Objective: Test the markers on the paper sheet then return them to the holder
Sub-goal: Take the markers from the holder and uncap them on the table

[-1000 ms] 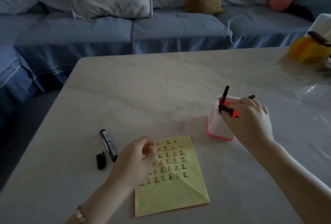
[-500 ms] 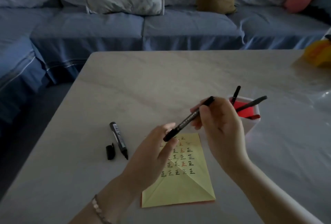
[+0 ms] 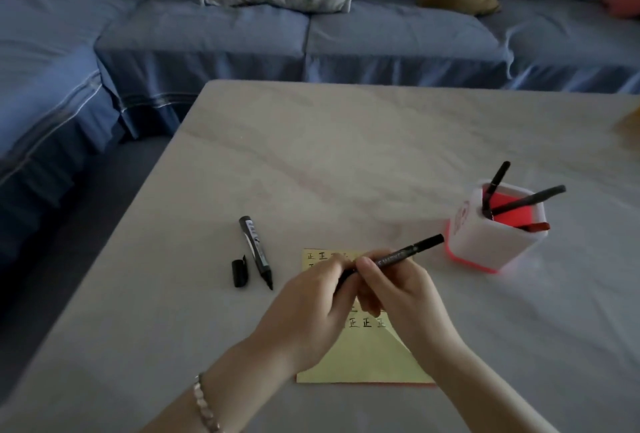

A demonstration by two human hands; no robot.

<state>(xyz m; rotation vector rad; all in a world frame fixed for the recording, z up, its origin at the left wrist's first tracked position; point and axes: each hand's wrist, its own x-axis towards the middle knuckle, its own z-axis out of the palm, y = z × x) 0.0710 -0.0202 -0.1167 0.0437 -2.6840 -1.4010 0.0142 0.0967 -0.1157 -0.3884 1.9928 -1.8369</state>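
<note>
Smooth marbled table (image 3: 346, 155), both hands (image 3: 311, 308) (image 3: 401, 290) clasped round one slim black marker (image 3: 408, 252).

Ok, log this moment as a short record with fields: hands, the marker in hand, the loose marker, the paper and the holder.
hands: left hand and right hand both grip one thin black marker above the paper
loose marker: thick black marker uncapped on the table, its cap beside it
paper: yellow sheet, rows of written marks, partly hidden by the hands
holder: white and red holder, right of the paper, with pens standing in it
</note>
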